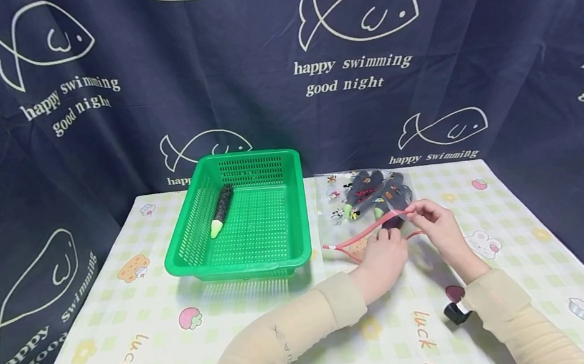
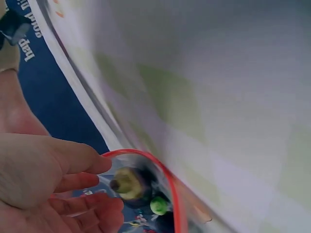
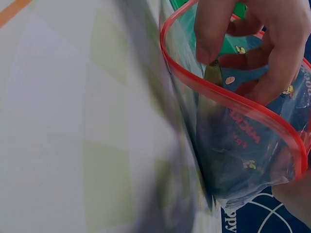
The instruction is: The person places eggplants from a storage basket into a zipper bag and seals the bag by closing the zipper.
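A clear printed bag (image 1: pixel 338 216) with a red rim (image 3: pixel 233 99) lies at the table's right side, holding several dark vegetables (image 1: pixel 365 187) with green ends. At its mouth, my left hand (image 1: pixel 384 259) has its thumb and fingers spread around the stem end of a dark purple eggplant (image 2: pixel 131 184) inside the bag. A gap shows between thumb and fingertips in the left wrist view; the right wrist view shows them close by the stem (image 3: pixel 213 75). My right hand (image 1: pixel 437 228) pinches the rim at the bag's right side, its fingertips partly hidden in the right wrist view.
Left of the bag stands a green basket (image 1: pixel 241 271) with one dark, bumpy, light-green-tipped vegetable (image 1: pixel 222 210) along its left side. Both are on a checked tablecloth (image 1: pixel 155 328). A dark blue curtain (image 1: pixel 261 54) with fish drawings hangs behind the table and at its sides.
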Tool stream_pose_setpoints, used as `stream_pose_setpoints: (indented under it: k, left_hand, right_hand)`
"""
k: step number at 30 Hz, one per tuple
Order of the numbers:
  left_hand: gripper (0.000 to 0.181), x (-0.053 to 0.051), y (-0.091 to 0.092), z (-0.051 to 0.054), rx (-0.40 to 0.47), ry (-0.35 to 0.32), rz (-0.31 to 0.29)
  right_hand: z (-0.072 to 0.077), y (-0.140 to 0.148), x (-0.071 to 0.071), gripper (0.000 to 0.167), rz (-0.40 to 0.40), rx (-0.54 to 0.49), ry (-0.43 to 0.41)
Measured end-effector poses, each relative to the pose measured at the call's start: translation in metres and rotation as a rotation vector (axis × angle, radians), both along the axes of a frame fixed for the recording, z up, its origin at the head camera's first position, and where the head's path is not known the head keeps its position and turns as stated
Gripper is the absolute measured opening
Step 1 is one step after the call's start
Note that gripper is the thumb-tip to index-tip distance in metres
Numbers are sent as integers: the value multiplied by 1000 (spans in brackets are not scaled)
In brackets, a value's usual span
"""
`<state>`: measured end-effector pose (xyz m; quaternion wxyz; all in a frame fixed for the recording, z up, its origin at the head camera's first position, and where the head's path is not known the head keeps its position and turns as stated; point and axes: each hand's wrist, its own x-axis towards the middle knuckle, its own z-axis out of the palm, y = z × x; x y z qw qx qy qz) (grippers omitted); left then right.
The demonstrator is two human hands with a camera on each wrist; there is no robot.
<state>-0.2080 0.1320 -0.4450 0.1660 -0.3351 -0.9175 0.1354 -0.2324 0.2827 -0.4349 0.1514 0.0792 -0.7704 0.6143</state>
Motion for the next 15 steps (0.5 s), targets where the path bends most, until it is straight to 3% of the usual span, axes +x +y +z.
stream_pose_setpoints:
  k: [6,15]
  left_hand:
    - [20,9,-10,8,2,42,-40]
    - [21,19,-24,29,-9,6,-76]
  right_hand:
    - [-4,2,-2,10,-8,22,6]
    - [-4,3,-2,11,-10,39,3]
